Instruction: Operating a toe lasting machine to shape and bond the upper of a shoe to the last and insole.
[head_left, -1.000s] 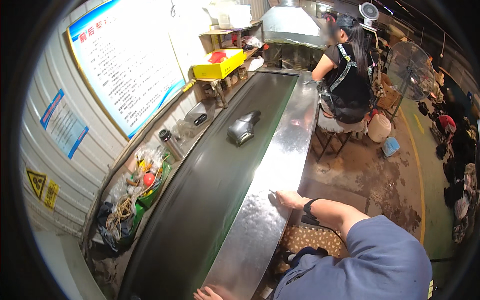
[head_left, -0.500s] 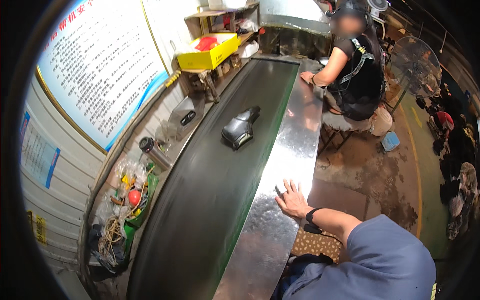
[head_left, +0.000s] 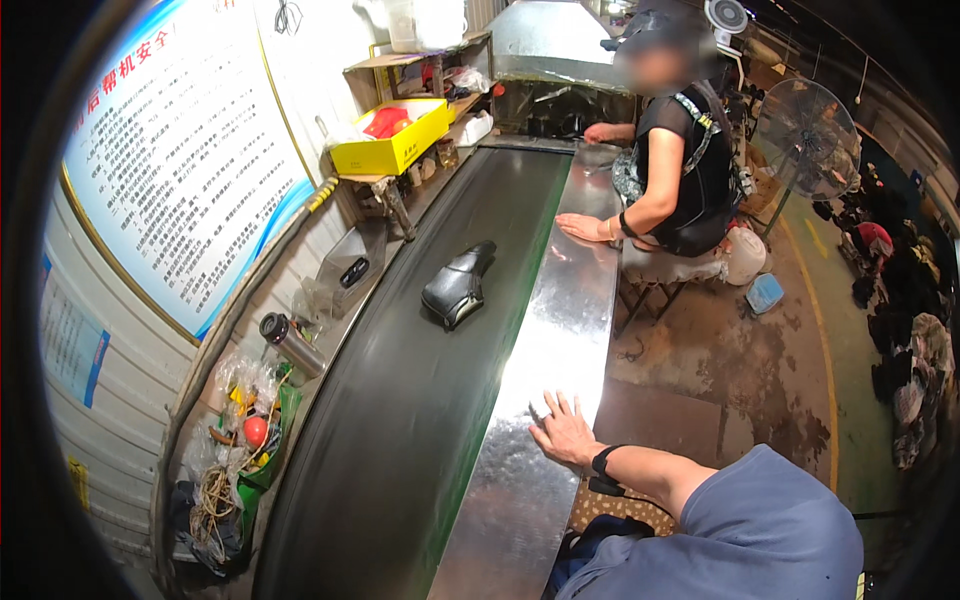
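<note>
My right hand (head_left: 565, 432) lies palm down with its fingers spread on the shiny metal ledge (head_left: 490, 540) along the right side of a dark conveyor belt (head_left: 400, 420). It holds nothing. A black band circles that wrist, and the arm comes in from the lower right in a blue-grey sleeve. Farther up the belt, out of my reach as it rests now, lies a glossy black leather boot upper (head_left: 458, 288) on its side. My left hand is out of view.
A co-worker (head_left: 680, 170) sits at the far right of the ledge. A shelf along the left holds a steel flask (head_left: 290, 343), a bag of odds and ends (head_left: 240, 470) and a yellow box (head_left: 390, 145). A large fan (head_left: 808, 137) stands behind the co-worker.
The view has shifted, so everything sits lower and more to the left. The co-worker's hand has slid nearer along the ledge, and their other hand now shows. My right hand stays on the ledge.
</note>
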